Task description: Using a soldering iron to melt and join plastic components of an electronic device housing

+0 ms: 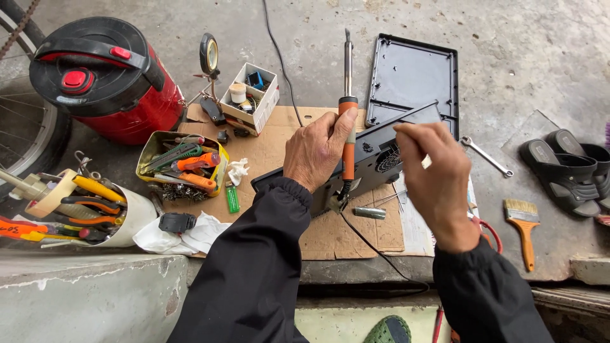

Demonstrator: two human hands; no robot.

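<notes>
My left hand [316,150] grips an orange-handled soldering iron [347,108], its metal tip pointing away from me and its black cord trailing back toward me. My right hand [434,171] is closed with pinched fingers at the upper edge of a black appliance housing [375,155], which is propped up at a tilt on a sheet of cardboard [273,152]. Whatever the right fingers pinch is hidden. A separate flat black cover panel [413,76] lies on the concrete beyond the housing.
A red and black canister [105,76] stands far left. A yellow tin of tools [181,162], a white parts box [251,95], a green lighter [232,198], a white tool bucket [95,213], a spanner [486,155], a paintbrush [525,225] and sandals [565,168] surround the cardboard.
</notes>
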